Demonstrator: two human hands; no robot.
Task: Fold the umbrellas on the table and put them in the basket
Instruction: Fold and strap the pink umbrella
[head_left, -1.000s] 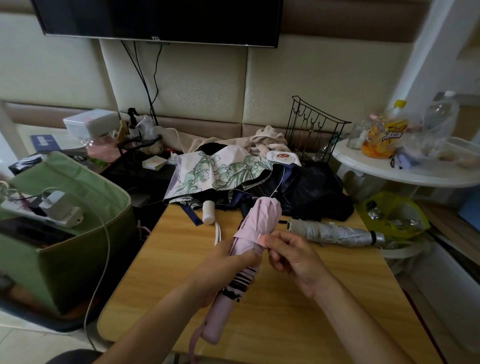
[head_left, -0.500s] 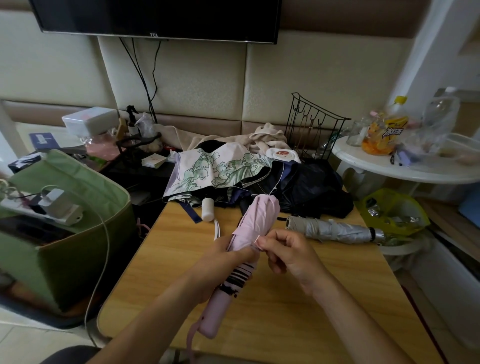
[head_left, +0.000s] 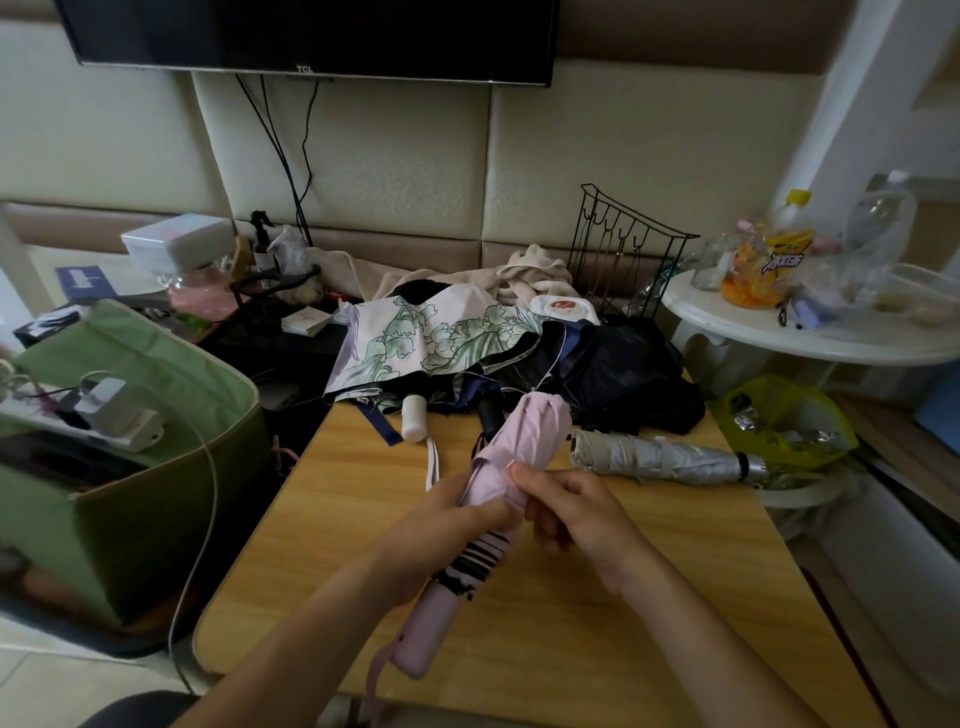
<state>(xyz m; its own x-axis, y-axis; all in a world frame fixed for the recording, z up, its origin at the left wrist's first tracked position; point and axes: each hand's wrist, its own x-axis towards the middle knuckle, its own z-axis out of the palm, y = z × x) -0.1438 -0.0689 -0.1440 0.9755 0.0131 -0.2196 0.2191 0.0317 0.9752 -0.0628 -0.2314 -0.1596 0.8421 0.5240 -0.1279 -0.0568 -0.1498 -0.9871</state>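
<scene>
Pink fabric of a folded umbrella (head_left: 524, 441) fills the middle of the view; this pink umbrella is held over the wooden tabletop (head_left: 322, 499), tilted, with its rounded top pointing away from the person and its handle near the front edge. The left hand (head_left: 441, 540) has its grip closed around the middle of the pink umbrella, just above the striped band. The right hand (head_left: 571, 512) is on the right side of the canopy, its fingers curled and its grip pinching the fabric near the left thumb.

Just behind the right hand, a silver umbrella (head_left: 660, 457) lies folded on the tabletop, pointing to the right. At the far edge of the tabletop, a floral umbrella (head_left: 436, 338) with green leaves lies loose and not folded, its white handle resting on the wood. Beside it, a dark umbrella (head_left: 623, 379) lies in a heap, touching the floral one.

On the left of the tabletop stands a green basket (head_left: 156, 467) of fabric; across its top lies a white power strip (head_left: 119, 415) with a cable. On the right, a white round table (head_left: 810, 338) carries bottles and jars. A black wire rack (head_left: 623, 249) stands against the padded wall, under a television (head_left: 311, 36).
</scene>
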